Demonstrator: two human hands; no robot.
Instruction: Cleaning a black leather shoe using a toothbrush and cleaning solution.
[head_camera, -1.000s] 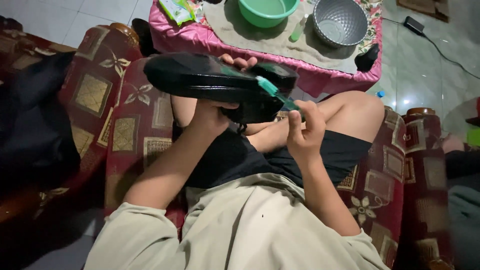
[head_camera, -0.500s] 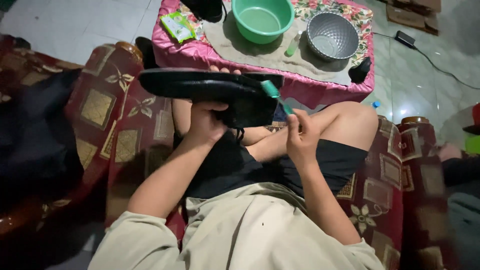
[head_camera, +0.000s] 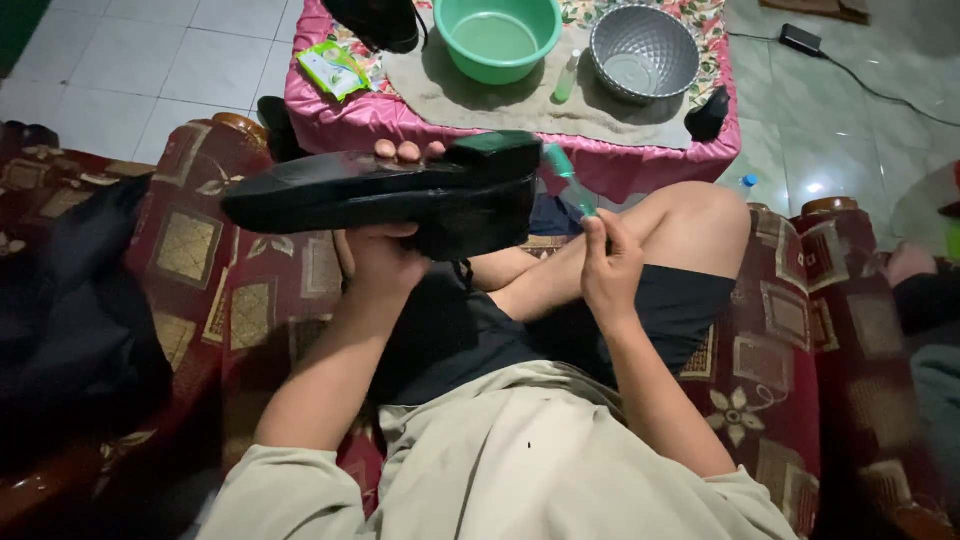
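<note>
the left hand grips a black shoe from below, fingers wrapped round it, sole up, held over the lap. the right hand is closed on a green toothbrush at the heel, so it looks like scrubbing; the bristles want to stay on the heel edge. beyond, on the pink worktop, a green basin seems to hold water, and a grey bowl a little.
</note>
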